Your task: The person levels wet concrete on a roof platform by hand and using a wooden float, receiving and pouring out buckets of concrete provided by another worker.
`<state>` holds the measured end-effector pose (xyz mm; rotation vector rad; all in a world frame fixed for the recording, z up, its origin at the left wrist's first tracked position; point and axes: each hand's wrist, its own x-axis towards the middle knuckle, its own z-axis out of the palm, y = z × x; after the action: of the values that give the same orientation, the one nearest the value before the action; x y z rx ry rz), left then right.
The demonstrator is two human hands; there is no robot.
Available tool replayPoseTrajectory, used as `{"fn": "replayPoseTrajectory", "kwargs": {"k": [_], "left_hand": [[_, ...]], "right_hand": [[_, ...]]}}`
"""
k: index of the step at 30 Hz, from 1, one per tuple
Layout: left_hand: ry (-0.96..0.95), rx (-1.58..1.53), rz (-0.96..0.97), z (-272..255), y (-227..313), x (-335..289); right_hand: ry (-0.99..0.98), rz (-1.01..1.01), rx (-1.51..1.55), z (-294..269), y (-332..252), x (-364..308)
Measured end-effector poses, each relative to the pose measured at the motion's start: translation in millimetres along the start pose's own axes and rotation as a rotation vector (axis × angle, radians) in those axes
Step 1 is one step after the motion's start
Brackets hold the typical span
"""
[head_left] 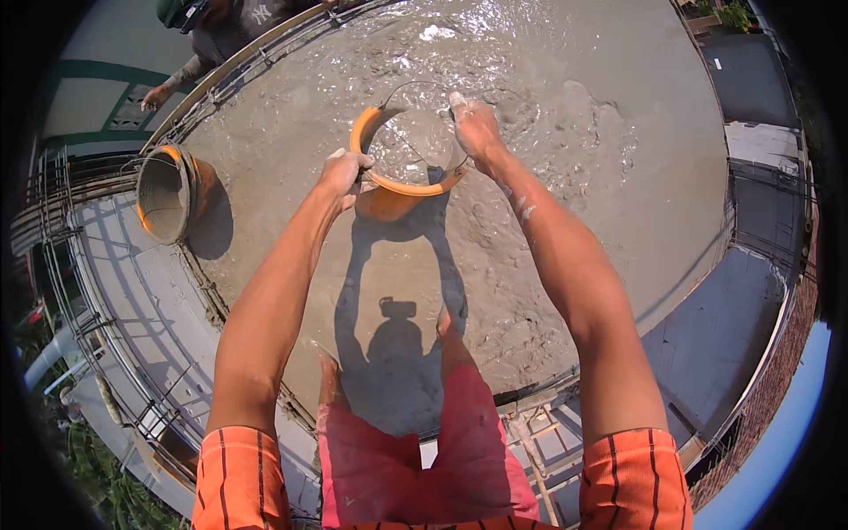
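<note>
Both of my arms reach forward to an orange bucket (380,205) tilted over wet grey concrete (548,238). My left hand (343,174) is closed on the bucket's left rim. On its right side, my right hand (477,132) grips the rim, the fingers smeared with grey. A thin wire handle arcs above the far side. Grey, wet mix shows through the bucket's mouth; how much of it lies inside I cannot tell. Churned, shiny concrete spreads beyond and to the right of the bucket. My bare legs stand in the concrete, feet mostly hidden.
More orange buckets (168,194), apparently nested, lie tipped at the left edge of the pour. Behind the formwork board (238,62), a person (234,31) in a dark top and green headwear extends a hand. Steel rebar (97,327) runs along the left, with wooden framing (543,442) below right.
</note>
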<state>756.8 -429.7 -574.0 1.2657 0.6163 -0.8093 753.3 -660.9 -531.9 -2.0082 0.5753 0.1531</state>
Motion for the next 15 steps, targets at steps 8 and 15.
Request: {"fn": "replayPoseTrajectory", "kwargs": {"k": [8,15], "left_hand": [[-0.033,0.436,0.191,163.7,62.1,14.6],[-0.057,0.919,0.49,253.0,70.8,12.0]], "right_hand": [[0.275,0.074,0.233,-76.7,74.7,31.1],[0.507,0.121,0.528,-106.8,111.0,27.8]]}}
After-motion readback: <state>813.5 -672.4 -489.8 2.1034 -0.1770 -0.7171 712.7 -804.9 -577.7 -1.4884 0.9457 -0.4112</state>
